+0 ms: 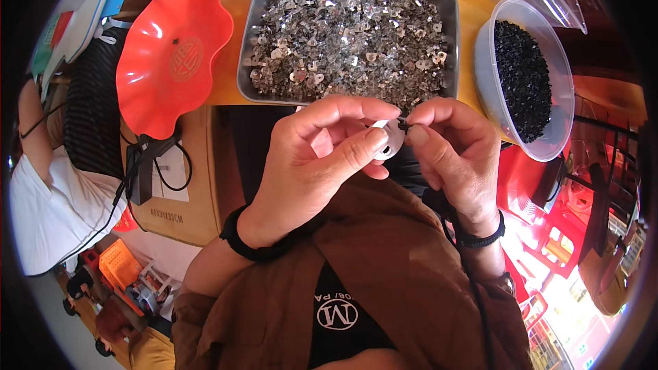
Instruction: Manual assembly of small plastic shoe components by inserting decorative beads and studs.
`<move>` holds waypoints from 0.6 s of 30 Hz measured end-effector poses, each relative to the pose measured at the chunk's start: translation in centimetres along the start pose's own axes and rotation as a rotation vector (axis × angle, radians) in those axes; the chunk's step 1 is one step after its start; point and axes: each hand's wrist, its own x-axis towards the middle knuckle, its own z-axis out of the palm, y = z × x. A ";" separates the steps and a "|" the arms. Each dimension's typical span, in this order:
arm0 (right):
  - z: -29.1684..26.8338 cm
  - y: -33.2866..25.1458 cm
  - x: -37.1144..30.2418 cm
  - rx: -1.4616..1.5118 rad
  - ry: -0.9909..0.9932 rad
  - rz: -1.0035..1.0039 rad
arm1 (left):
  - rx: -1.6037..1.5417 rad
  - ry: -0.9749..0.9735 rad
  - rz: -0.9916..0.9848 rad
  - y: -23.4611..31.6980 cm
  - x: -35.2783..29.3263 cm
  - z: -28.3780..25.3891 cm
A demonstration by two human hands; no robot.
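Note:
Just past the near edge of a metal tray, my two hands meet over my lap. Between thumb and fingers, my left hand pinches a small silvery metal piece with a hole in it. My right hand is closed in a pinch on a tiny black part, which touches the metal piece's upper edge. Fingertips partly cover both. Heaped in the tray are many small metal and clear pieces. At the right, a round clear plastic tub holds small black parts.
A red wavy-rimmed dish stands left of the tray, with a small dark bit inside. Below it are a cardboard box and black cables. A person in a white top is at the far left. Red plastic stools stand at the right.

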 end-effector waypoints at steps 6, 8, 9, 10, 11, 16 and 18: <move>-0.2 0.1 0.0 0.053 0.003 0.065 | -0.105 -0.030 -0.049 -0.1 -0.1 -0.1; -0.1 0.1 -0.1 -0.084 0.013 -0.036 | -0.135 -0.029 -0.059 -0.1 0.0 -0.2; 0.0 0.1 -0.2 -0.084 0.014 -0.036 | -0.156 -0.003 -0.073 0.0 0.0 -0.1; 0.0 0.2 -0.3 -0.239 0.021 -0.144 | -0.176 0.023 -0.087 0.1 0.0 0.0; 0.0 0.2 -0.4 -0.394 0.028 -0.252 | -0.176 0.022 -0.088 0.0 0.0 -0.1; 0.6 -0.4 -0.2 -0.624 0.067 -0.478 | -0.161 0.008 -0.090 -0.3 -0.2 -0.2; 0.7 -0.4 -0.3 -0.690 0.069 -0.503 | -0.124 -0.003 -0.070 -0.4 -0.3 -0.2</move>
